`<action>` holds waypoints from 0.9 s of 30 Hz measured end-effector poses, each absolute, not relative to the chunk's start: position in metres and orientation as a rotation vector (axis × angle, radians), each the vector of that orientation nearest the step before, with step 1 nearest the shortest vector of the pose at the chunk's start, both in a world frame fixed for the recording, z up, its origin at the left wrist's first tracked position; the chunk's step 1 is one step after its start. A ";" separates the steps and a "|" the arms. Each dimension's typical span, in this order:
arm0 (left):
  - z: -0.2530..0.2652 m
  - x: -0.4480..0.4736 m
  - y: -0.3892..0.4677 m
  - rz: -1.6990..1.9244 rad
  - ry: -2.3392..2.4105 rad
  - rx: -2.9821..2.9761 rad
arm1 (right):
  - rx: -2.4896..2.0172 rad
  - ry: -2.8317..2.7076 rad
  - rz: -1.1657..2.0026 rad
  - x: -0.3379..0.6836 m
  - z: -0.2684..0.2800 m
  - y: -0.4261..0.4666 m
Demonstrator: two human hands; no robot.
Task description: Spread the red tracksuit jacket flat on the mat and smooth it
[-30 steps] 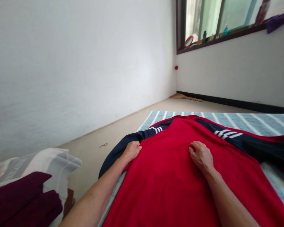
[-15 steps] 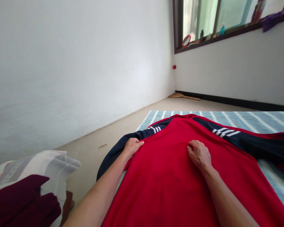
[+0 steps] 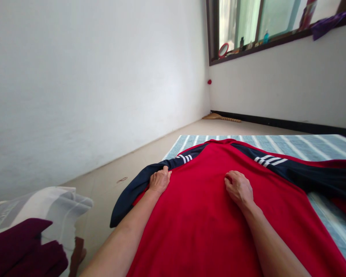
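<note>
A red and navy track jacket (image 3: 198, 215) lies spread out in front of me, with three white stripes on each upper sleeve. My left hand (image 3: 159, 180) is closed on the fabric where the left navy sleeve (image 3: 129, 193) meets the red body. That sleeve bends back toward me past the mat's edge. On the jacket's upper middle rests my right hand (image 3: 238, 187), its fingers curled in and no fold of cloth visible in them. The right sleeve (image 3: 302, 175) stretches out to the right.
Under the jacket is a light blue striped mat (image 3: 279, 142). At lower left lie maroon cloth (image 3: 23, 246) and a grey-and-white checked cloth (image 3: 54, 200). A small loop (image 3: 122, 179) is on the floor. A wooden-looking implement (image 3: 221, 117) lies in the corner below the window.
My left hand has turned slightly at the sleeve seam, and the left sleeve has shifted outward and toward me. The right hand stays on the jacket. The view has swung slightly right.
</note>
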State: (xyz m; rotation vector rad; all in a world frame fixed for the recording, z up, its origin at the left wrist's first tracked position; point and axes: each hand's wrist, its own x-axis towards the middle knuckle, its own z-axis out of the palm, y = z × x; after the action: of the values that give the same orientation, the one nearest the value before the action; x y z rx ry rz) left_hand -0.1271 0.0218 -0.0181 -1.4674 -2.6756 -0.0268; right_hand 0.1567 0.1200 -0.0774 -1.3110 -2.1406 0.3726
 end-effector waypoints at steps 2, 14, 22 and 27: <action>-0.016 -0.130 0.023 -0.029 -2.678 -1.475 | -1.304 -2.129 0.376 0.157 -0.077 0.120; -0.003 -0.147 0.005 -0.365 -2.886 -1.544 | -1.339 -2.141 0.396 0.156 -0.074 0.119; -0.008 -0.145 -0.017 -0.580 -2.983 -1.516 | -1.331 -2.138 0.386 0.156 -0.076 0.120; 0.004 -0.130 -0.012 -0.360 -2.879 -1.415 | -1.346 -2.122 0.386 0.155 -0.076 0.120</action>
State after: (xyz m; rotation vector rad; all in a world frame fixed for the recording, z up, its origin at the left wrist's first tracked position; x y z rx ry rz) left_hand -0.1296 -0.0119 0.0037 -1.4154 -2.8789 -0.3597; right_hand 0.1553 0.1202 -0.0757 -1.3460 -2.1220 0.3859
